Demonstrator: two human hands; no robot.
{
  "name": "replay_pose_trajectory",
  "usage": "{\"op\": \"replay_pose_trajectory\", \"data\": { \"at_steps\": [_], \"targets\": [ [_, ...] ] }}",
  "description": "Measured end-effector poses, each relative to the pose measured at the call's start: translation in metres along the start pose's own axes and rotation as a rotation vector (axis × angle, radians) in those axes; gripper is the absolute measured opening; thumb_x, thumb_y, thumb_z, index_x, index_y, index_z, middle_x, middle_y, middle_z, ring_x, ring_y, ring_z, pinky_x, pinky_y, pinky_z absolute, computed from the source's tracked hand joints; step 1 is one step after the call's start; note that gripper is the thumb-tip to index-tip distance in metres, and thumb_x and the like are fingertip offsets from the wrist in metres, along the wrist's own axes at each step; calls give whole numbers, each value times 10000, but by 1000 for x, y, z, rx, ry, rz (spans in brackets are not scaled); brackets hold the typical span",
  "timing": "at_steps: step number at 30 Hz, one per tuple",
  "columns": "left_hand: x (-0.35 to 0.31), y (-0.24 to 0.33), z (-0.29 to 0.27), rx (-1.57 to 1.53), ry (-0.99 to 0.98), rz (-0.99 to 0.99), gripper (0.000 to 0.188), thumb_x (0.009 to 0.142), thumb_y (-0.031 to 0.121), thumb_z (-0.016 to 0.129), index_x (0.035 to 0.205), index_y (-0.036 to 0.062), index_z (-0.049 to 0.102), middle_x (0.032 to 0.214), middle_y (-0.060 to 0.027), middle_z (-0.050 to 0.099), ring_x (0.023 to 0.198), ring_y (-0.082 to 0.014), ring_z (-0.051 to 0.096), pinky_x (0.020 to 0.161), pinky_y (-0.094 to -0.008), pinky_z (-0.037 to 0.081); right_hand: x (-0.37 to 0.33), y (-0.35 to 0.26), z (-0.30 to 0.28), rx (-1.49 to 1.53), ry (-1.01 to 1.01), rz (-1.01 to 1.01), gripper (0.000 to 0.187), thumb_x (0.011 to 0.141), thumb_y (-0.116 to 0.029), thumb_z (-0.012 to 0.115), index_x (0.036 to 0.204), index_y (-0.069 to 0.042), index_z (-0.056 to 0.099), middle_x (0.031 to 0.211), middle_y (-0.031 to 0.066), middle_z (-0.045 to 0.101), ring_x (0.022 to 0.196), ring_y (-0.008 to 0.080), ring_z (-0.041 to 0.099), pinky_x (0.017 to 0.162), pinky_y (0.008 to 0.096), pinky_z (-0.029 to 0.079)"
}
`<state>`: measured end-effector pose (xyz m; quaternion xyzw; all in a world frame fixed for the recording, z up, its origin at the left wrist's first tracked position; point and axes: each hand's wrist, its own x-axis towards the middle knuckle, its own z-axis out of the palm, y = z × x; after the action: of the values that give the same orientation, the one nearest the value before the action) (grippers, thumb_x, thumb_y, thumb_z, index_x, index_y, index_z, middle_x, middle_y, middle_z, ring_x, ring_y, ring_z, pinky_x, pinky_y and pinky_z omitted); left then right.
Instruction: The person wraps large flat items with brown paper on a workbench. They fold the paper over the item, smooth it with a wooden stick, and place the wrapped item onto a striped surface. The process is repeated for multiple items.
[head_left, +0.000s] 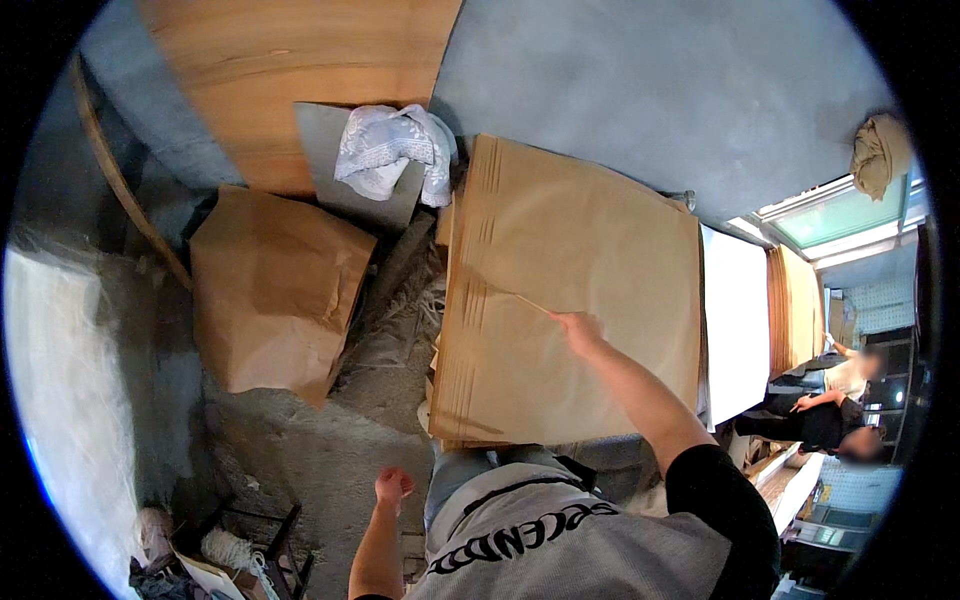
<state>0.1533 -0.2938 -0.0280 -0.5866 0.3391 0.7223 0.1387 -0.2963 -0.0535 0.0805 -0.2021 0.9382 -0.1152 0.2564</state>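
Observation:
A stack of large brown paper sheets (600,240) lies in front of me, its layered edges showing along the left. Over it, my right hand (580,330) is closed round one end of a thin, light wooden stick (530,302). The stick points left toward the stack's left edge; its far end is blurred, and I cannot tell whether it touches the paper. My left hand (394,485) hangs low beside my body, left of the stack's near corner. Its fingers are curled in, with nothing visible in them.
Brown wrapping paper (275,290) covers something on the left. A patterned cloth (395,150) drapes over a grey board. White sheets (737,325) and another brown stack (795,305) stand to the right, near two people. A dark metal frame (285,550) is at lower left.

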Motion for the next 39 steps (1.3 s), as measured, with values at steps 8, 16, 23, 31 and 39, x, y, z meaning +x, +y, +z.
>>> {"op": "replay_pose_trajectory", "data": {
  "at_steps": [8, 16, 23, 31, 39],
  "targets": [
    [8, -11, -5, 177, 31, -108, 154, 811, 160, 520, 912, 44, 533, 721, -93, 591, 576, -191, 583, 500, -303, 501, 34, -113, -9, -198, 75, -58, 338, 794, -113, 461, 1067, -275, 575, 727, 113, 571, 665, 273, 569, 587, 386, 444],
    [-15, -28, -50, 126, 188, -260, 159, 808, 177, 518, 921, 67, 534, 736, -99, 600, 584, -202, 592, 514, -322, 504, 29, -27, -7, -242, -62, 28, 240, 859, -170, 437, 1041, -189, 593, 870, 77, 619, 754, 238, 585, 675, 363, 458],
    [-10, 9, -19, 292, 54, -134, 150, 799, 188, 523, 910, 87, 531, 761, -88, 608, 603, -197, 596, 561, -321, 508, 44, -112, -15, -103, 24, -31, 227, 872, -205, 421, 974, -200, 624, 772, 111, 590, 674, 227, 566, 615, 382, 441],
    [-19, -13, -55, 154, 151, -240, 131, 799, 151, 507, 898, 68, 528, 743, -98, 597, 610, -208, 595, 560, -332, 516, 2, -64, -52, -428, -55, 57, 176, 772, -136, 506, 888, -126, 638, 718, 121, 600, 663, 260, 590, 574, 397, 440],
    [-8, 23, -12, 310, 20, -105, 210, 794, 177, 541, 958, 47, 528, 773, -100, 592, 642, -214, 592, 555, -334, 508, 59, -79, 31, -11, 20, -27, 255, 814, -104, 460, 992, -200, 616, 827, 131, 601, 738, 283, 589, 652, 390, 462]
  ]
}}
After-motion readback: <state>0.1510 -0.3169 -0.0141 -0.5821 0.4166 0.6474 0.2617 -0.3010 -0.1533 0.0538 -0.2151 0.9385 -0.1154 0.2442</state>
